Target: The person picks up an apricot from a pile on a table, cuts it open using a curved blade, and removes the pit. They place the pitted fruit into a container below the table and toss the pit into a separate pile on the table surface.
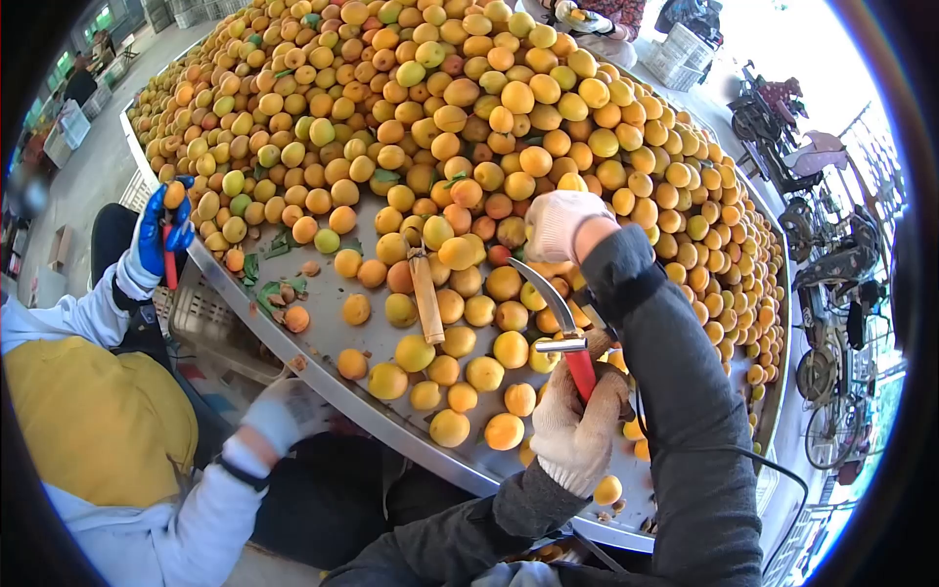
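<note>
My left hand point(575, 430), in a pale knit glove, is closed around the red handle of a curved knife point(558, 308). Its blade points up and left above loose orange-yellow fruit point(511, 349). Farther forward, my right hand point(562, 225), gloved too, rests against the fruit pile point(411, 127) with its fingers curled. A yellow fruit point(572, 183) shows just beyond its knuckles; what those fingers hold, if anything, is hidden. To the left of the knife, a wooden-handled tool point(427, 298) lies among the fruit, its upper end partly covered.
On the left, a co-worker's blue-gloved hand point(161, 230) holds a fruit and a red-handled tool; their white-gloved hand point(289, 413) is beside the metal table rim point(333, 386). Leaves and scraps point(279, 289) lie near the rim. Another person point(606, 20) sits across the table.
</note>
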`<state>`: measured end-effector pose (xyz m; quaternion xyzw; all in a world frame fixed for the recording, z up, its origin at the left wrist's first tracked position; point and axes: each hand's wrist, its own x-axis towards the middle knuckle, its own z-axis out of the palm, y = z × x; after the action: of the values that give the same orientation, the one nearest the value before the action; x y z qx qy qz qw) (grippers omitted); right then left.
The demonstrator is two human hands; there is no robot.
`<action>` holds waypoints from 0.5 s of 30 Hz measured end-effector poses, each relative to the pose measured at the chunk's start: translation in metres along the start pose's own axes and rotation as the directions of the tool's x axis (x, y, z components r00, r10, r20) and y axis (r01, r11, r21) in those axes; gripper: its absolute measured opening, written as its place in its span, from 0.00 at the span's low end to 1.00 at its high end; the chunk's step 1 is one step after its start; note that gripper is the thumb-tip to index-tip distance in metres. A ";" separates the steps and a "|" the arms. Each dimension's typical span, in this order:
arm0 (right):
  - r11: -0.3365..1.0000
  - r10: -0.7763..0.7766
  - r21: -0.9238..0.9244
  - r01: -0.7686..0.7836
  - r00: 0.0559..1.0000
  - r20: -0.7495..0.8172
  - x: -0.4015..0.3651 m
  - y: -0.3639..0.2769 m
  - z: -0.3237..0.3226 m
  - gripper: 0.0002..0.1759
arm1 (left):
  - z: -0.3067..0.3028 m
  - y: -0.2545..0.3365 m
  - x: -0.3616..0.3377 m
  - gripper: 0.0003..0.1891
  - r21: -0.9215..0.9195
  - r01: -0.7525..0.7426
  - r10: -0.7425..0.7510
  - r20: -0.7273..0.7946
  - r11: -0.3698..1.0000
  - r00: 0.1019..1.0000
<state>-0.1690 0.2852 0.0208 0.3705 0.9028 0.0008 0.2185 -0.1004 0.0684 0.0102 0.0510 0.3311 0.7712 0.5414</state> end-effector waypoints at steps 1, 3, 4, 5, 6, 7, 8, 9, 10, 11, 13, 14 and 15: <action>0.995 0.002 0.102 0.012 0.991 -0.136 -0.003 -0.002 0.002 0.18 | 0.001 0.000 0.000 0.22 -0.006 -0.005 0.005 -0.002 1.000 1.000; 0.979 -0.164 0.066 0.195 0.932 -0.324 -0.002 -0.002 0.010 0.13 | 0.002 -0.002 -0.001 0.22 -0.021 0.018 -0.018 0.005 1.000 1.000; 0.979 -0.164 0.066 0.195 0.932 -0.323 0.003 -0.005 0.015 0.13 | 0.001 -0.004 -0.002 0.21 -0.028 0.003 -0.002 0.022 1.000 1.000; 0.980 -0.193 -0.088 0.177 0.952 -0.236 0.010 -0.012 0.019 0.12 | 0.000 -0.003 -0.002 0.21 -0.029 0.004 -0.004 0.022 1.000 1.000; 0.956 -0.208 -0.241 0.169 0.967 -0.146 0.016 -0.018 0.023 0.10 | 0.000 0.000 -0.001 0.22 -0.026 0.036 -0.036 0.010 0.999 0.999; 0.955 -0.209 -0.241 0.170 0.967 -0.144 0.017 -0.025 0.028 0.10 | -0.001 0.002 -0.001 0.22 -0.025 0.068 -0.068 -0.003 0.997 0.998; 0.926 -0.229 -0.350 0.145 0.950 -0.213 0.016 -0.033 0.033 0.09 | -0.002 0.003 0.001 0.22 -0.027 0.063 -0.063 -0.005 0.998 0.998; 0.886 -0.255 -0.450 0.110 0.926 -0.277 0.015 -0.038 0.038 0.08 | -0.003 0.004 0.001 0.22 -0.029 0.062 -0.063 -0.011 0.998 0.998; 0.858 -0.280 -0.501 0.115 0.922 -0.269 0.019 -0.039 0.046 0.09 | -0.004 0.004 0.001 0.22 -0.030 0.064 -0.064 -0.014 0.998 0.998; 0.857 -0.279 -0.502 0.114 0.922 -0.268 0.019 -0.038 0.054 0.09 | -0.004 0.005 0.000 0.22 -0.031 0.064 -0.064 -0.013 0.997 0.998; 0.900 -0.331 -0.416 0.132 0.828 -0.454 0.011 -0.030 0.064 0.10 | -0.004 0.005 0.001 0.22 -0.023 0.096 -0.096 -0.021 0.995 0.995; 0.894 -0.369 -0.416 0.163 0.795 -0.481 0.008 -0.025 0.065 0.10 | -0.004 0.005 0.001 0.22 -0.027 0.094 -0.094 -0.022 0.995 0.995; 0.892 -0.374 -0.419 0.167 0.794 -0.479 0.009 -0.025 0.065 0.10 | -0.004 0.003 0.001 0.22 -0.046 0.081 -0.082 -0.005 0.996 0.997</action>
<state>-0.1660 0.2625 -0.0461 0.1734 0.9555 0.2382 0.0120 -0.1054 0.0665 0.0084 0.0225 0.3168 0.7561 0.5723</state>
